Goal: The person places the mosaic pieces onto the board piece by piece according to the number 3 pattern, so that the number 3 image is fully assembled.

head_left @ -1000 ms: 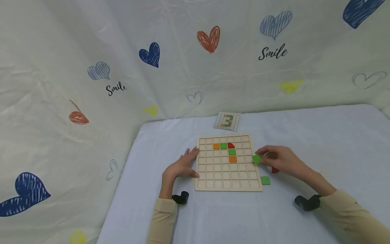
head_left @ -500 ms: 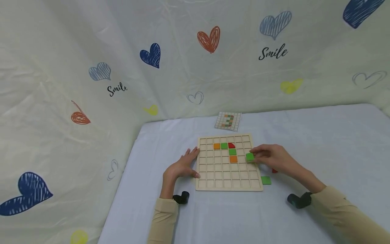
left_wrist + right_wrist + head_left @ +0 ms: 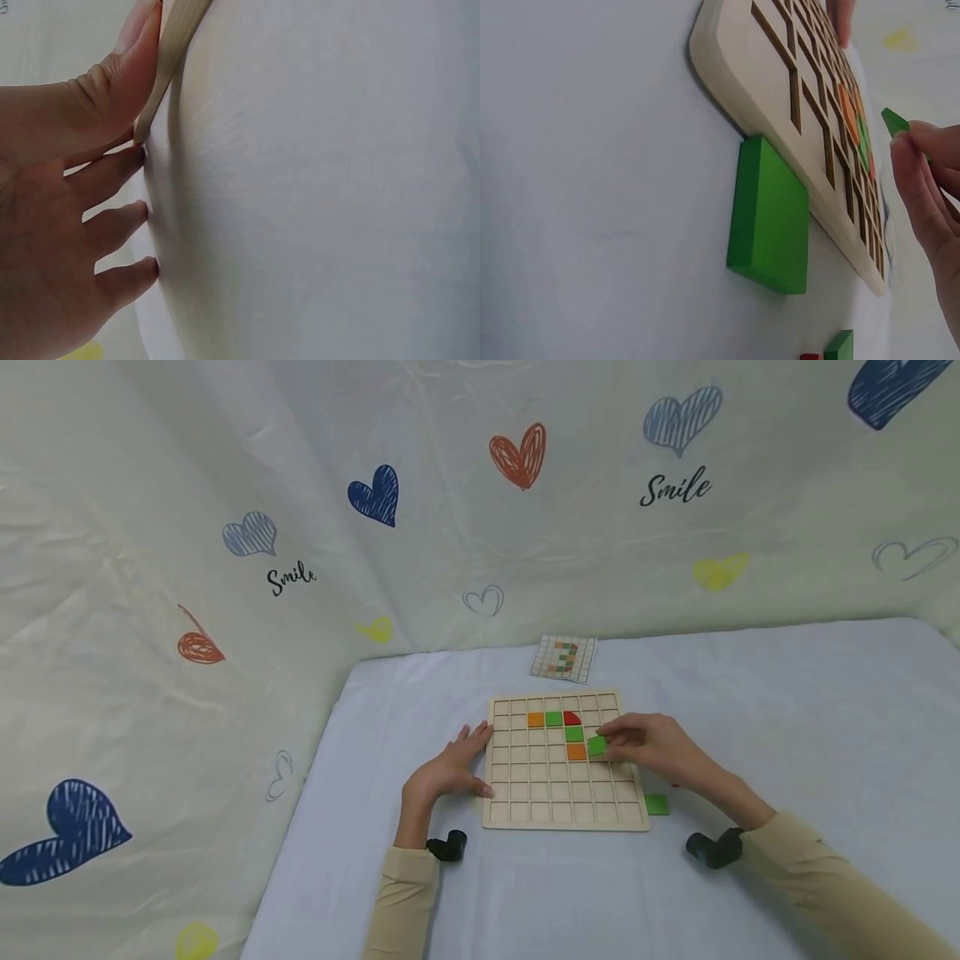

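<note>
A wooden grid board (image 3: 517,789) lies on the table. In its cells sit an orange tile (image 3: 536,719), a green tile (image 3: 553,718) and a red rounded tile (image 3: 572,718) in a row. Below the red one come another green tile (image 3: 573,734) and another orange tile (image 3: 576,752). My right hand (image 3: 656,743) pinches a green square tile (image 3: 597,746) between thumb and fingers, tilted above the board just right of the lower orange tile. With fingers spread, my left hand (image 3: 446,771) touches the board's left edge; its thumb (image 3: 127,67) rests against the wooden rim.
A loose green tile (image 3: 772,217) lies against the board's right edge. Farther along, a green piece (image 3: 841,346) and a red piece (image 3: 808,356) show partly. Behind the board, a card (image 3: 564,658) bears a coloured grid pattern. White cloth (image 3: 555,902) covers the table.
My right hand has moved left over the board, carrying the green square tile from the right edge to beside the lower orange tile. My left hand has stayed in place.
</note>
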A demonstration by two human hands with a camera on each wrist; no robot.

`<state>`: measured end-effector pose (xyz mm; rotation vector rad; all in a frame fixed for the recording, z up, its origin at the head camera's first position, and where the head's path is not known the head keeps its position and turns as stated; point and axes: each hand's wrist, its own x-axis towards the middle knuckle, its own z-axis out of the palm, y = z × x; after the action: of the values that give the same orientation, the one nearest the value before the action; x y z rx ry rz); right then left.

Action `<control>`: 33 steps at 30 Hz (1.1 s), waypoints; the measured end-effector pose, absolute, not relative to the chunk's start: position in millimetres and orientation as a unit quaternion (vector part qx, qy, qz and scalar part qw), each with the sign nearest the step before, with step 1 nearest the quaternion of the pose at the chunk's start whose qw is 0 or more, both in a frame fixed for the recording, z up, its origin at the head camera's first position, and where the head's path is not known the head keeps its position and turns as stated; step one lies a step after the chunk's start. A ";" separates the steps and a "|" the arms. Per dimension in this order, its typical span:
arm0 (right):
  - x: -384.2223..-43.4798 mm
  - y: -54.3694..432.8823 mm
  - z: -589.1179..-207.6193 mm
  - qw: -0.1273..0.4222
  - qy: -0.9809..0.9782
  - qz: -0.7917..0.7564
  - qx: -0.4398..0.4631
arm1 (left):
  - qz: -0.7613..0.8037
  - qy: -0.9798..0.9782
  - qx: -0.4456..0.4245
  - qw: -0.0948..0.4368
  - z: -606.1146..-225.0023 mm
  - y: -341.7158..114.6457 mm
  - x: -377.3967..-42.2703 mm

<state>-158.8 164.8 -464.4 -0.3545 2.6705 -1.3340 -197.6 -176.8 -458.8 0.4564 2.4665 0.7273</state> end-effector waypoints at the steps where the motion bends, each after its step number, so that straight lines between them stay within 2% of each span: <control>1: -159.3 163.8 -464.4 0.068 0.886 -0.442 -0.120 | 0.269 0.912 0.168 0.261 -458.6 -176.6 -197.3; 33: -179.8 114.8 -470.3 0.089 0.890 -0.433 -0.112 | 0.268 0.912 0.162 0.264 -458.5 -177.2 -198.7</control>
<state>-179.8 114.8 -470.3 -0.3323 2.6482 -1.2868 -198.7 -177.2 -458.5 0.4386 2.4661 0.7254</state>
